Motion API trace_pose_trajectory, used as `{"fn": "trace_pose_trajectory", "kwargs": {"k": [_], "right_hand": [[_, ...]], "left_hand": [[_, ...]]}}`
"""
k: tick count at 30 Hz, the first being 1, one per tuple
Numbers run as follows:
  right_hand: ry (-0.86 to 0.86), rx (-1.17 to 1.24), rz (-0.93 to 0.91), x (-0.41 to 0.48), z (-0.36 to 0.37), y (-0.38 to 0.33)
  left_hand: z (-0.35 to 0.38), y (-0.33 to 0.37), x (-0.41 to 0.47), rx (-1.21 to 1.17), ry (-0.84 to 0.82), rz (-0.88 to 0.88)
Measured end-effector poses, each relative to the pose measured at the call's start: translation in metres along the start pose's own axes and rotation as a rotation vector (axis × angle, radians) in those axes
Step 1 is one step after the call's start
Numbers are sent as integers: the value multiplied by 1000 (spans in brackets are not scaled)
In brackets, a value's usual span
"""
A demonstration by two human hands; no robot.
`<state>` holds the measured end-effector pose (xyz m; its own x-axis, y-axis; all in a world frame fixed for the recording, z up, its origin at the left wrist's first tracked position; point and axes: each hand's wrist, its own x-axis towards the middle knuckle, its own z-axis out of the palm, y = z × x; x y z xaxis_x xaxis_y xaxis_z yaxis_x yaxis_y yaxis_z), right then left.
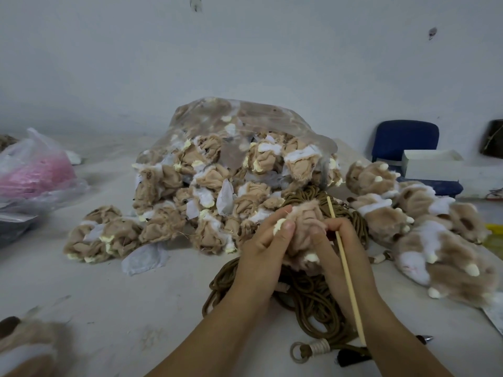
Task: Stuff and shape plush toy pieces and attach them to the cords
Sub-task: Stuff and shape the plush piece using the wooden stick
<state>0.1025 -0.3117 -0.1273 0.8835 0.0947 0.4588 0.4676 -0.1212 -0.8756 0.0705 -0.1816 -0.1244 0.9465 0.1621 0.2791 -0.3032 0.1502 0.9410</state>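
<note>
Tan plush piece is pinched between both grips, over the brown cords lying beneath them. The left grip curls round its side. The right grip pinches the other side, with a wooden stick along its fingers. Pushed hard, the stick might pierce a seam or slip free. Fingers hide the piece's opening and any stuffing.

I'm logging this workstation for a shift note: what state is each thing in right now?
Plush piece: crumpled, gripped by both hands.
Left hand: grips plush piece.
Right hand: holds stick, thumb on plush piece.
Stick: slanted, held near its upper end.
Cords: coiled loosely on table.
Clear bag: open, unstuffed pieces spilling out.
Stuffed paws: piled at right.
</note>
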Motion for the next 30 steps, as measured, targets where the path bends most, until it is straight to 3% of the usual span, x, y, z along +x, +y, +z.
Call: {"fn": "trace_pose_trajectory", "kwargs": {"k": [3, 5, 10, 13, 16, 18, 22, 28, 30], "right_hand": [[9, 96, -10, 1, -1, 0], [8, 74, -37, 1, -1, 1], [30, 69, -61, 1, -3, 0], [36, 105, -63, 1, -5, -2], [-4, 46, -81, -2, -2, -7], [-27, -15, -133, -5, 1, -9], [-21, -173, -258, -5, 4, -6], [-4, -208, -243, -1, 0, 0], [-28, -205, -215, -1, 0, 0]], "left_hand": [[-8, -1, 7, 6, 186, -8], [-12, 0, 10, -61, 220, -64], [-16, 0, 11, -112, 108, -171], [-17, 2, 10, -23, 43, -195], [-14, 4, 7, 165, -77, -111], [-13, 4, 7, 241, -58, -89], [-14, 3, 8, 68, 17, -93], [-17, 0, 12, -366, -49, -189], [-19, 1, 13, -413, -50, -196]]}}
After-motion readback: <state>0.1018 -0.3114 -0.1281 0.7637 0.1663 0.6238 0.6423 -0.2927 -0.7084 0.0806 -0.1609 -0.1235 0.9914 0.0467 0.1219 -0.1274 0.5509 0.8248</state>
